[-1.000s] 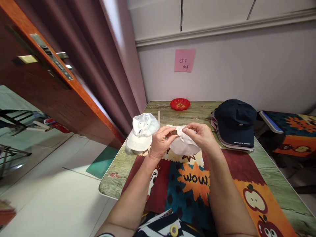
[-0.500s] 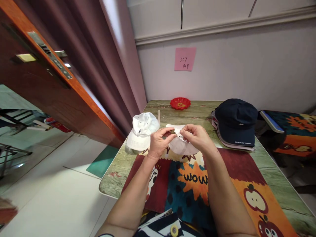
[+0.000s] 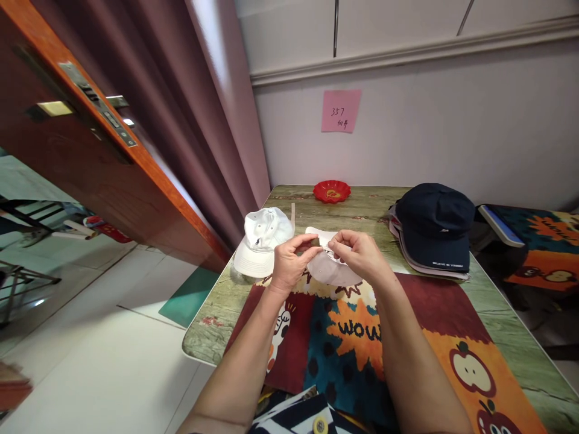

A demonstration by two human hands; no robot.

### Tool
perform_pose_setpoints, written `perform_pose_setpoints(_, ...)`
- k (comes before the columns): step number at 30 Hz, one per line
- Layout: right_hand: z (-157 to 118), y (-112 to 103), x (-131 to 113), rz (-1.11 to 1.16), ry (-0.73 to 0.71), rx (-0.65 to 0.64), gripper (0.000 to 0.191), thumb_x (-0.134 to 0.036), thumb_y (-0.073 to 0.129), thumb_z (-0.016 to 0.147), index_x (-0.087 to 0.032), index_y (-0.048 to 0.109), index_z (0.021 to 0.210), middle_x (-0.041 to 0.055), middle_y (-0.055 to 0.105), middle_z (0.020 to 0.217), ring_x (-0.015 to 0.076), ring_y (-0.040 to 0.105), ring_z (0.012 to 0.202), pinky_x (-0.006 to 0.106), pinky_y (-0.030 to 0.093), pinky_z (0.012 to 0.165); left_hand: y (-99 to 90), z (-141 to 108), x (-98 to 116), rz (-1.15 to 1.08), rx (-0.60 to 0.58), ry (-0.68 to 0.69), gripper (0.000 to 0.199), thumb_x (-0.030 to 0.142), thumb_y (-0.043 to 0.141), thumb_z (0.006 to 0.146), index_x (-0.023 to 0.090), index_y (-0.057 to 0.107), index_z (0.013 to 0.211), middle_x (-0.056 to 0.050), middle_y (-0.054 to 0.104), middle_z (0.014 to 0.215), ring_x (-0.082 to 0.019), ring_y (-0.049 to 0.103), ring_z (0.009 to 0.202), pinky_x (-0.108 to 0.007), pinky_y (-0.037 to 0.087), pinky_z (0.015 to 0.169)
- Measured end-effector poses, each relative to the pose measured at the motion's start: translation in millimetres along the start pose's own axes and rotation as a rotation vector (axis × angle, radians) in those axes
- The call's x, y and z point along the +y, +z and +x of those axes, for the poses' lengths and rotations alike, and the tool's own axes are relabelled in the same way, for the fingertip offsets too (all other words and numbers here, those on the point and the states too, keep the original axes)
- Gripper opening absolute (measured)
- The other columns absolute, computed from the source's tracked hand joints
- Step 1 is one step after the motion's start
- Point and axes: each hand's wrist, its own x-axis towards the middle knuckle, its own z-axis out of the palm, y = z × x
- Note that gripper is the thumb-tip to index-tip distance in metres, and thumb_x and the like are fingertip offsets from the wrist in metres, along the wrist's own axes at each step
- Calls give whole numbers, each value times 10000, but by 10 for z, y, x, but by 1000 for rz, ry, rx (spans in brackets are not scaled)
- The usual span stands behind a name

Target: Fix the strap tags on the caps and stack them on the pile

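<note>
A: What did each hand have, over the patterned mat (image 3: 296, 355)?

B: The left hand (image 3: 289, 260) pinched a small dark piece (image 3: 315, 242) between thumb and forefinger; I couldn't tell whether it was fixed to the cap. The right hand (image 3: 365, 256) grasped the pale cap (image 3: 335, 275) by its back edge, fingertips together

A: And where did that pale cap lie from them?

B: Between and partly beneath both hands, its crown on the wearer's side of the fingertips and its brim just beyond them. So its long axis seemed to run away from the wearer, across the line joining the hands. Whether it rested on the desk (image 3: 205, 337) was hard to say

A: Which hand was nearer?

B: Neither by much: both were at it, with only a narrow gap between the left hand's dark piece and the right hand's fingertips. That gap mattered most, I'd judge

A: Anything further out?

B: A white cap (image 3: 269, 231) just left of the left hand, brim towards the wearer; a navy cap (image 3: 435, 220) atop others, right of the right hand; then, beyond both hands, a red dish (image 3: 332, 191), and a pink note (image 3: 341, 111) on the wall
</note>
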Motion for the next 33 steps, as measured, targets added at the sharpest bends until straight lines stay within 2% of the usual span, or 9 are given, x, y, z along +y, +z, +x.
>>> perform_pose_setpoints(4,-6,-33,7,9,-54,-43,280,-427,612,853,-197,616,693,-19,561,625,124,428,572,258,295,541,-30,5,-15,45,-14,44,262,291,804,770,192,769,1010,-54,793,1004,-205,755,887,-350,626,867)
perform_pose_setpoints(11,-27,-104,-2,26,-57,-109,276,-432,606,865,-195,705,763,-27,508,593,123,392,570,259,276,542,-146,39,71,273,-143,232,214,278,792,805,211,762,1005,-49,786,979,-178,731,823,-307,598,775)
perform_pose_setpoints(15,-22,-96,14,59,-48,-145,292,-441,601,870,-192,695,750,-24,525,610,124,415,580,252,302,552,-168,44,126,354,-174,301,204,260,776,825,220,749,1023,-45,779,979,-173,719,812,-309,582,774)
perform_pose_setpoints(19,-15,-37,22,20,-65,-127,284,-426,599,876,-190,680,741,-12,575,631,134,468,603,248,332,568,-157,37,140,399,-201,357,187,270,754,849,226,741,1031,-40,768,935,-177,711,822,-303,568,770)
perform_pose_setpoints(23,-13,-25,12,15,-96,-128,278,-438,605,884,-192,696,792,6,646,698,147,534,649,247,367,591,-170,39,138,402,-217,373,171,264,729,873,230,733,1041,-38,763,933,-178,710,841,-302,562,780)
perform_pose_setpoints(27,-41,-146,5,3,-91,-151,307,-491,650,866,-203,726,940,29,714,811,167,590,711,251,391,604,-209,43,141,400,-191,357,175,254,759,846,230,736,1017,-34,767,938,-181,713,844,-305,566,797)
perform_pose_setpoints(33,-78,-320,86,9,-40,-195,257,-434,656,858,-193,737,898,22,686,755,157,560,665,257,387,586,-227,46,145,402,-186,336,180,258,772,830,227,739,1003,-35,771,951,-185,719,858,-310,567,813)
